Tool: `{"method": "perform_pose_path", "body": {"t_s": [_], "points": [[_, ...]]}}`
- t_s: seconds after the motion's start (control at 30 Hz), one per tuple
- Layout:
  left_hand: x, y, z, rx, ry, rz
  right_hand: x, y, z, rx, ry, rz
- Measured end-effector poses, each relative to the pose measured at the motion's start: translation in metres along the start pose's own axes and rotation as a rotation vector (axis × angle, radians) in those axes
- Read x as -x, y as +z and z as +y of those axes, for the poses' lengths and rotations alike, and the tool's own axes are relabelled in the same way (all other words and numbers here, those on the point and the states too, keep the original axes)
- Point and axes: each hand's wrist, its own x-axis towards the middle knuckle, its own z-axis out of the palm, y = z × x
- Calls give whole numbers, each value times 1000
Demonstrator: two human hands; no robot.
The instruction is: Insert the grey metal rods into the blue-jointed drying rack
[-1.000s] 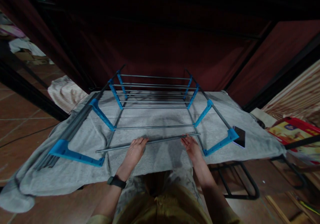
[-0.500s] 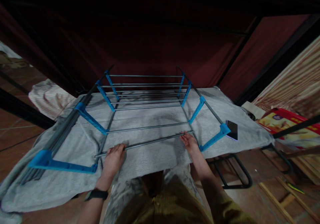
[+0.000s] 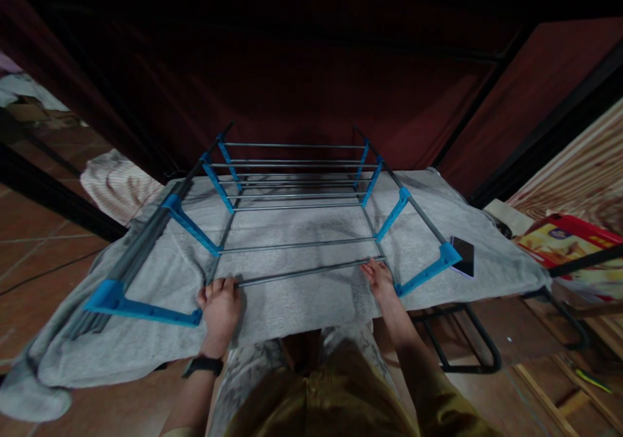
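A rack of grey metal rods and blue plastic connectors (image 3: 296,190) lies on a grey towel (image 3: 311,226) spread over a low surface. A loose grey rod (image 3: 306,272) runs across the rack's near end. My left hand (image 3: 220,302) is closed round the rod's left end, close to the near left blue connector (image 3: 141,307). At the rod's right end, my right hand (image 3: 381,278) rests with its fingers on the rod, just beside the near right blue connector (image 3: 428,269).
A dark phone (image 3: 462,256) lies on the towel at the right. A red and yellow box (image 3: 567,249) sits further right. A striped cloth (image 3: 119,184) lies on the tiled floor at the left. A black metal frame (image 3: 467,339) stands below the towel's right edge.
My left hand has slid left along the rod, from near its middle to its left end, and closed on it. My right hand has stayed at the right end.
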Motion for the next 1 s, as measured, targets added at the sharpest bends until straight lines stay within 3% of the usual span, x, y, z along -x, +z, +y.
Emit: {"method": "perform_pose_path", "body": {"t_s": [0.17,0.43,1.0], "points": [[5,9,6,19,-77,51,-1,-1,3,9,-21,9],[14,21,16,-13,-30,108,-4,-4,7,31,-55,25],[15,6,20,-109,-14,78,-3,-3,13,14,-117,54]]}}
